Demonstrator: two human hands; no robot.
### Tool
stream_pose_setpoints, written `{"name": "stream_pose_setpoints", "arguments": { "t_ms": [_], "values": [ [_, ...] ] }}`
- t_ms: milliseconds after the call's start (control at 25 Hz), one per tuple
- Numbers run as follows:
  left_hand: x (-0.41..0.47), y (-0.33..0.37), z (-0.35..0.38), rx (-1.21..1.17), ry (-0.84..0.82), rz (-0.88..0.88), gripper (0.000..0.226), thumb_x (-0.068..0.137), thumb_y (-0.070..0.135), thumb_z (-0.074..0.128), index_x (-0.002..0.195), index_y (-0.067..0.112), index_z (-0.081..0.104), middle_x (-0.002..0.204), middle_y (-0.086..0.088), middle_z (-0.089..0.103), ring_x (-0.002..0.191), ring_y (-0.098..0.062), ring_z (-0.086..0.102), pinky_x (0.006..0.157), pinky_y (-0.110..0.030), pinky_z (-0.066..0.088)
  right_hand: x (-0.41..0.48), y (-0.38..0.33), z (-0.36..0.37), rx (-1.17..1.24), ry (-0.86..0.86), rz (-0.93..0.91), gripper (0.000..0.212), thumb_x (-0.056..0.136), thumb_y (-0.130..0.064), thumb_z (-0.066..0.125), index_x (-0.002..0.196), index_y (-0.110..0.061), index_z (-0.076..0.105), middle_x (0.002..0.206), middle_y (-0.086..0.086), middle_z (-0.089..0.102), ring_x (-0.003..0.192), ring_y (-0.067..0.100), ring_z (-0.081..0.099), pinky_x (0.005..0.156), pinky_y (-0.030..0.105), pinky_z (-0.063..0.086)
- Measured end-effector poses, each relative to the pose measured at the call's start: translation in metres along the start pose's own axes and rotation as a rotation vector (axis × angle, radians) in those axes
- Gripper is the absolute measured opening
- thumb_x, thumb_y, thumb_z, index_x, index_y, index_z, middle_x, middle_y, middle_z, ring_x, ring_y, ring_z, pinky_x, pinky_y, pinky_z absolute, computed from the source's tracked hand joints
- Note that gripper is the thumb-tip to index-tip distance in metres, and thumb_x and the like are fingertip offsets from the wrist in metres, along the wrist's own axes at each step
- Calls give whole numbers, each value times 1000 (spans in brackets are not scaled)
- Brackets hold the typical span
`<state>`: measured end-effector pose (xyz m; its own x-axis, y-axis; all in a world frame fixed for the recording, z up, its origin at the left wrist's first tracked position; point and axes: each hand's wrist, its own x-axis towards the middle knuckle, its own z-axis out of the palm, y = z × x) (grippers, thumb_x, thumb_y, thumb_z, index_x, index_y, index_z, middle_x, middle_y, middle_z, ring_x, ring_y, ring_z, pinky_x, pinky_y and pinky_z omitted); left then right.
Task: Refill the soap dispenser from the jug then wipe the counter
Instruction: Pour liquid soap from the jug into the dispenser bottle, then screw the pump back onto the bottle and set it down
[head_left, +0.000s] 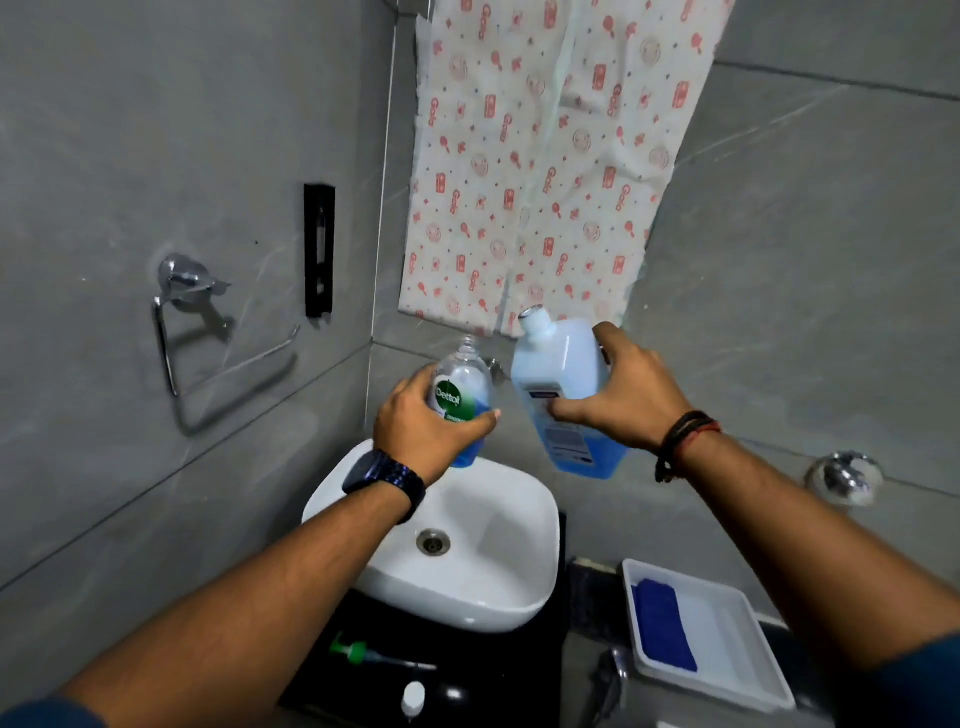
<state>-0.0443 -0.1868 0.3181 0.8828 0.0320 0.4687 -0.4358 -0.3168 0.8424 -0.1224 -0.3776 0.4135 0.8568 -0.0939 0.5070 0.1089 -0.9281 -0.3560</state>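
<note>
- My left hand (426, 421) wraps its fingers around the clear soap dispenser (462, 395), neck open, held upright above the back rim of the white sink (498, 571).
- My right hand (628, 395) grips the jug (563, 384) of blue liquid by its side, cap off, tilted with the mouth up toward the dispenser; a narrow gap separates the two bottles.
- The green pump (358, 652) and white cap (413, 699) lie on the black counter (467, 670) near its front edge.
- The blue cloth (662, 626) sits in the white tray (737, 649) right of the sink.
- A patterned towel (545, 156) hangs just behind the jug.
</note>
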Motion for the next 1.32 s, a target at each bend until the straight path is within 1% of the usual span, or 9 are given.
{"name": "stream_pose_setpoints", "arguments": {
  "t_ms": [200, 360, 560, 640, 760, 880, 1120, 1240, 1320],
  "values": [
    [-37, -102, -31, 112, 32, -170, 73, 44, 56, 83, 108, 27, 61, 97, 2, 70, 85, -17, 64, 77, -33, 53, -53, 29, 96, 395, -49, 132, 65, 45, -45, 85, 101, -35, 54, 94, -16, 65, 79, -6, 58, 62, 10, 46],
    [-74, -189, -53, 171, 51, -355, 69, 50, 46, 86, 111, 26, 61, 102, -2, 70, 92, -23, 64, 83, -39, 52, -106, 60, 174, 465, -205, 204, 67, 46, -51, 85, 100, -34, 51, 98, -14, 64, 91, 2, 61, 74, 24, 53],
    [-99, -260, -53, 214, 20, -447, 68, 51, 34, 89, 110, 20, 58, 107, -5, 66, 94, -24, 60, 80, -35, 49, -171, 104, 247, 565, -338, 331, 71, 51, -45, 88, 109, -39, 47, 106, -16, 64, 98, 1, 61, 76, 21, 54],
    [-104, -283, -45, 220, -2, -468, 72, 52, 33, 89, 114, 20, 56, 112, -6, 64, 100, -27, 59, 86, -39, 50, -194, 121, 270, 596, -341, 372, 71, 54, -41, 88, 111, -44, 46, 107, -24, 63, 100, -4, 59, 75, 11, 50],
    [-109, -310, -35, 201, -22, -493, 73, 53, 31, 89, 117, 19, 55, 114, -7, 63, 103, -27, 58, 91, -43, 48, -216, 138, 292, 611, -298, 423, 73, 57, -39, 87, 116, -46, 44, 111, -32, 58, 103, -7, 57, 75, 6, 46],
    [-115, -336, -30, 169, -31, -513, 71, 52, 29, 89, 114, 19, 55, 113, -2, 61, 104, -22, 56, 91, -36, 45, -228, 155, 310, 635, -257, 427, 75, 60, -36, 87, 120, -43, 43, 115, -29, 57, 106, -4, 57, 78, 7, 46],
    [-131, -364, -33, 187, -45, -507, 73, 51, 26, 90, 115, 23, 54, 109, 4, 57, 100, -13, 52, 88, -28, 41, -249, 169, 323, 629, -190, 434, 85, 58, -46, 84, 130, -35, 39, 127, -20, 52, 117, 6, 52, 93, 23, 46],
    [-132, -365, -35, 184, -47, -494, 71, 51, 25, 90, 112, 26, 54, 108, 5, 57, 100, -14, 53, 88, -29, 41, -252, 144, 321, 295, 89, 428, 82, 64, -63, 68, 124, -15, 41, 124, 3, 46, 115, 24, 48, 98, 36, 40],
    [-132, -366, -35, 191, -50, -489, 70, 51, 24, 90, 111, 25, 54, 107, 5, 58, 100, -16, 54, 89, -30, 42, -250, 113, 325, 186, 270, 285, 70, 70, -60, 63, 112, -7, 45, 114, 9, 43, 107, 26, 45, 96, 31, 35]
  ]
}}
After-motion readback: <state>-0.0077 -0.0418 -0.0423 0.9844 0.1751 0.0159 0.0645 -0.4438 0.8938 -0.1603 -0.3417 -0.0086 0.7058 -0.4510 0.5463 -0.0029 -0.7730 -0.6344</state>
